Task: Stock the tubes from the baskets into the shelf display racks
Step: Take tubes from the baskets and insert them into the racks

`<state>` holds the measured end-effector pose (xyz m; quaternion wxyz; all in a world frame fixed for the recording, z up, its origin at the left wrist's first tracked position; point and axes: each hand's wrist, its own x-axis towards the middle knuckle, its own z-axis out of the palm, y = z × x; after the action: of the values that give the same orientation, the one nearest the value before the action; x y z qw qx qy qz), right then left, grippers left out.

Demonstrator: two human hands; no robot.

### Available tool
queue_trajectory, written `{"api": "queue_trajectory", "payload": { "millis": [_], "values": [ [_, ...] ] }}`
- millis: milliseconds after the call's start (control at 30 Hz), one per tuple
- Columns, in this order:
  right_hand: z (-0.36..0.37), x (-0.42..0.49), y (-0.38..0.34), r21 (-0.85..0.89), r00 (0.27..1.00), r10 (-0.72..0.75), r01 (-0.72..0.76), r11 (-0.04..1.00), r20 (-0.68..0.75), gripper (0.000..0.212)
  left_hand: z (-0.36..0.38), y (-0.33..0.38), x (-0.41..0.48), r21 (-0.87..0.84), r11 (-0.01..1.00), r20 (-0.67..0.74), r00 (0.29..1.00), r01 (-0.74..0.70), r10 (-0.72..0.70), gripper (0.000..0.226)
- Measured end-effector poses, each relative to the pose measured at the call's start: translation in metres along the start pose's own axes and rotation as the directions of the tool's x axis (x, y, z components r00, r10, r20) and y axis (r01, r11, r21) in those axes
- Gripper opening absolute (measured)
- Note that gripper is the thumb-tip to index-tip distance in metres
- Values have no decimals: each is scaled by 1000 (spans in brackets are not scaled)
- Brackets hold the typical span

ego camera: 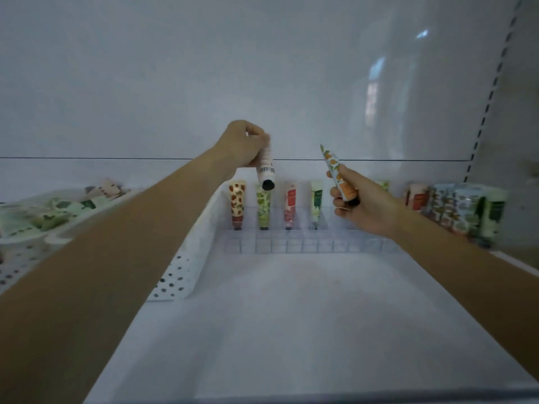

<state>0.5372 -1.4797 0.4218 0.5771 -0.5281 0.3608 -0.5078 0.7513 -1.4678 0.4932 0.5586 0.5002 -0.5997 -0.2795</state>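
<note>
Closest, the white shelf (291, 316) is filling the lower frame, with a perforated white basket (175, 275) sitting at its left and holding loose tubes (58, 211). Further in, right of centre, the right hand (364, 205) is curling its fingers round an orange-print tube (339, 179) above the clear rack (306, 243). At centre, the left hand (242, 144) is pinching a white barcoded tube (266, 167), black cap pointing down, just over the four tubes standing in the rack's back row (263, 208), while more tubes (460, 208) are crowding the right.
</note>
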Motion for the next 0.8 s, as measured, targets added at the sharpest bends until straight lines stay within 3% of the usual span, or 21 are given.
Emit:
{"api": "queue_trajectory", "payload": {
  "millis": [33, 100, 233, 467, 600, 800],
  "values": [
    [-12, -2, 1, -33, 998, -38, 36, 999, -48, 20, 17, 4, -3, -20, 999, 58, 998, 36, -35, 10],
    [-37, -7, 1, -59, 986, -110, 104, 993, -122, 17, 53, 7, -9, -49, 993, 158, 983, 105, -96, 37],
    [-90, -24, -6, -47, 952, -192, 186, 981, -239, 17, 127, 6, -26, -189, 971, 184, 977, 146, -111, 60],
    [-183, -46, -14, -466, 775, -489, 288, 837, -400, 17, 242, -6, -48, -322, 930, 181, 976, 178, -125, 48],
    [-219, -50, -3, -489, 699, -540, 304, 817, -468, 25, 286, -13, -53, -303, 936, 179, 975, 180, -130, 38],
    [-241, -47, 6, -570, 598, -579, 235, 788, -554, 31, 317, -33, -57, -247, 963, 28, 994, 110, -106, 30]
  ]
}}
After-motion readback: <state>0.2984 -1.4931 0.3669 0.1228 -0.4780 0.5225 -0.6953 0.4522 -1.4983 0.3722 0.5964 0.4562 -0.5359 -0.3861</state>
